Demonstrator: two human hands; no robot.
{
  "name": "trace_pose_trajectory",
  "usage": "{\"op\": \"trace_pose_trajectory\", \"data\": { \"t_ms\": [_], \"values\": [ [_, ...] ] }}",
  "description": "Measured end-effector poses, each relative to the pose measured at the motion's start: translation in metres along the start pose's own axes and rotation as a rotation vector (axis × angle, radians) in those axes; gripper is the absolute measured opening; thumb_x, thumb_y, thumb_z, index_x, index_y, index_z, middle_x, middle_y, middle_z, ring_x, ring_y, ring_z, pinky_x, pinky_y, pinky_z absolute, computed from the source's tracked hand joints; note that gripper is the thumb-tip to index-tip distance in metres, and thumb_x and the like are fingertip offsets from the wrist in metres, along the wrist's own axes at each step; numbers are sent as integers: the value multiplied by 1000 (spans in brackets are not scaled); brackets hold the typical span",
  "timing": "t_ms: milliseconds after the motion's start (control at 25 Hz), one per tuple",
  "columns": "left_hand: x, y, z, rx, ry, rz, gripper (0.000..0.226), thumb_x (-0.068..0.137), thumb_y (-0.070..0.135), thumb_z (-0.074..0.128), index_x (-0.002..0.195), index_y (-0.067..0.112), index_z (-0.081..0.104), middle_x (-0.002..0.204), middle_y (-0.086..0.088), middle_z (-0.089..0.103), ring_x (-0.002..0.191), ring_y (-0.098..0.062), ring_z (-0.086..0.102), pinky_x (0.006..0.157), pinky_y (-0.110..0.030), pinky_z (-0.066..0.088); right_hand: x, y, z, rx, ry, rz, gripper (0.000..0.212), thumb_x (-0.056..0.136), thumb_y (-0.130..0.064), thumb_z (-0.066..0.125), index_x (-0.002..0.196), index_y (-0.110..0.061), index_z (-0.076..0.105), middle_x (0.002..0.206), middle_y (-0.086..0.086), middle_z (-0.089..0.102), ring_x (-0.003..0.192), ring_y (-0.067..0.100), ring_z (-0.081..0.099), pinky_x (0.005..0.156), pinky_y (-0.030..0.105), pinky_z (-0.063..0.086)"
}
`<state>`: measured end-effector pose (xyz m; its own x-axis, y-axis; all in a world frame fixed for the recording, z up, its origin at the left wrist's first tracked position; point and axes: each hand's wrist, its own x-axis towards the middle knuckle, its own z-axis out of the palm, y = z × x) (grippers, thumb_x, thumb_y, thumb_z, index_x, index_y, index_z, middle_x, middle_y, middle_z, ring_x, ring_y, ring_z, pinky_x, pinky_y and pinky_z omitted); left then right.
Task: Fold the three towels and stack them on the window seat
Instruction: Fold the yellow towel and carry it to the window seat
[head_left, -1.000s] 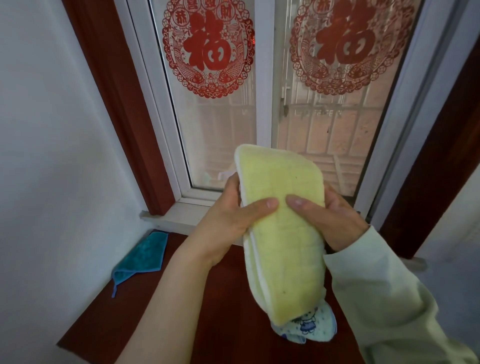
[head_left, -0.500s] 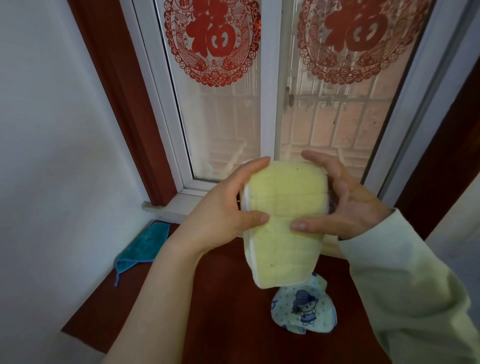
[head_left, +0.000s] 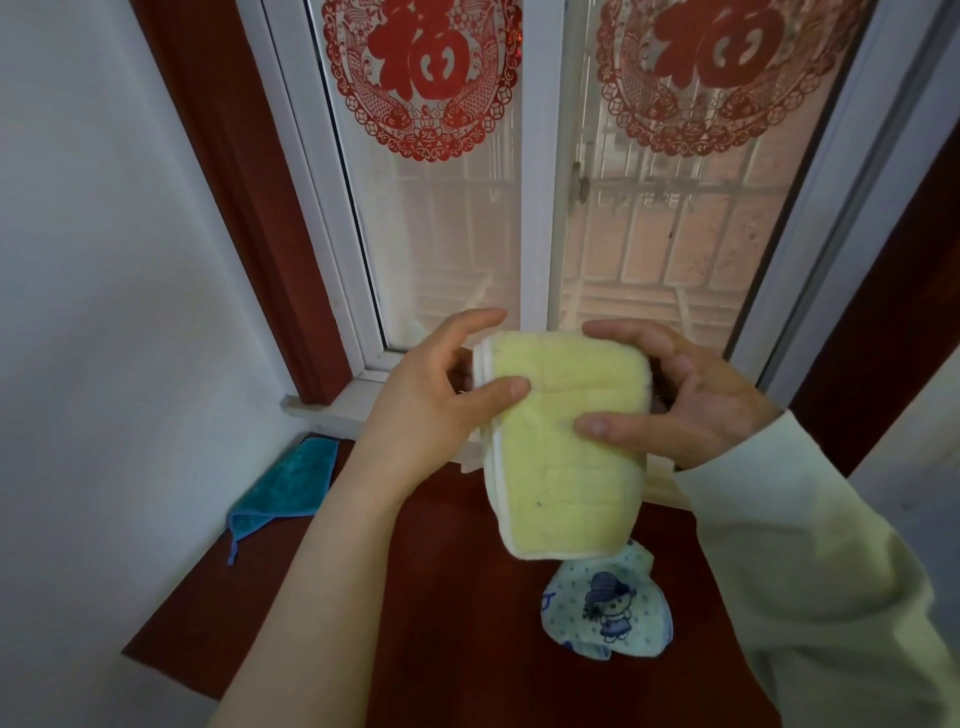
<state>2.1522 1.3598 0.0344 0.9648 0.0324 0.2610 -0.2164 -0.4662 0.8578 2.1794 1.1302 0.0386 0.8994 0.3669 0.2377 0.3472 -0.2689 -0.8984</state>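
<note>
I hold a yellow towel (head_left: 566, 457), folded into a thick pad, in the air above the dark red window seat (head_left: 426, 597). My left hand (head_left: 441, 400) grips its left edge, thumb on the front. My right hand (head_left: 691, 395) grips the right edge, thumb on the front and fingers curled over the top. A white towel with blue dots and a cartoon figure (head_left: 608, 608) lies crumpled on the seat just below. A teal towel (head_left: 285, 483) lies flat at the seat's far left, against the wall.
The window (head_left: 535, 208) with red paper cuttings (head_left: 421, 78) stands right behind the seat, its white sill (head_left: 343, 410) along the back. A white wall (head_left: 104, 312) bounds the seat on the left. The seat's front edge runs at lower left.
The yellow towel's hanging lower part has been folded up, so it is now shorter and thicker. Both hands moved their grip to the pad's sides and top.
</note>
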Motion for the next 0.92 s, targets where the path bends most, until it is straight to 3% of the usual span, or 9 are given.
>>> {"op": "trace_pose_trajectory", "data": {
  "t_ms": [120, 200, 280, 360, 480, 560, 640, 840, 920],
  "values": [
    [-1, 5, -4, 100, -131, -3, 88, 75, 29, 88, 149, 40, 41, 137, 27, 54, 109, 17, 55, 92, -5, 43, 2, -1, -5, -54, -75, 25, 86, 63, 1, 87, 129, -38, 47, 111, -22, 50, 83, -29, 52, 64, -2, 44],
    [0, 7, -5, 196, -160, -9, 94, 76, 27, 87, 154, 37, 35, 146, 22, 47, 120, 13, 44, 94, -7, 35, 4, -3, -4, -155, -64, 12, 89, 62, -5, 89, 129, -42, 44, 111, -28, 47, 85, -34, 46, 66, -6, 41],
    [1, 8, -5, 227, -129, -13, 87, 77, 27, 87, 151, 34, 41, 140, 18, 55, 120, 5, 50, 89, -9, 40, 5, -2, -2, -254, -24, 4, 88, 62, -13, 90, 129, -45, 42, 107, -32, 46, 85, -39, 40, 67, -10, 35],
    [1, 8, -5, 217, -104, -9, 70, 77, 27, 86, 141, 31, 56, 121, 18, 66, 99, 3, 62, 79, -5, 48, 5, -2, 0, -279, 11, 10, 86, 62, -15, 90, 131, -42, 45, 105, -33, 46, 83, -39, 40, 66, -11, 34],
    [3, 6, -7, 67, -102, -63, 37, 78, 22, 86, 113, 27, 73, 98, 7, 77, 88, -6, 71, 79, -21, 59, 3, -3, -1, -220, 59, 20, 78, 64, -11, 89, 127, -37, 52, 103, -28, 51, 79, -36, 45, 63, -9, 36],
    [4, 4, -6, -23, -89, -82, 24, 79, 22, 85, 100, 27, 75, 98, 0, 78, 90, -15, 73, 85, -33, 60, 1, -4, -1, -182, 78, 8, 70, 65, -11, 88, 121, -36, 56, 102, -25, 54, 78, -32, 49, 61, -6, 39],
    [4, 4, -4, -91, -84, -72, 21, 82, 20, 82, 100, 26, 74, 106, -2, 76, 98, -16, 73, 91, -37, 59, -2, -3, 0, -135, 92, -27, 60, 64, -15, 88, 115, -31, 61, 100, -22, 58, 80, -24, 55, 63, -1, 44],
    [3, 8, 2, -369, -139, -108, 23, 94, 15, 68, 116, 17, 68, 101, 5, 78, 92, -10, 75, 77, -24, 59, 0, 10, -1, 102, 109, 38, 57, 61, -46, 87, 112, -42, 63, 118, -5, 62, 110, 18, 61, 84, 37, 57],
    [4, 11, 5, -423, -132, -114, 23, 97, 17, 64, 119, 16, 67, 100, 6, 77, 90, -9, 75, 76, -23, 58, 2, 12, 5, 293, 79, 79, 70, 55, -45, 85, 119, -43, 58, 119, -6, 64, 108, 17, 66, 78, 32, 59]
  ]
}}
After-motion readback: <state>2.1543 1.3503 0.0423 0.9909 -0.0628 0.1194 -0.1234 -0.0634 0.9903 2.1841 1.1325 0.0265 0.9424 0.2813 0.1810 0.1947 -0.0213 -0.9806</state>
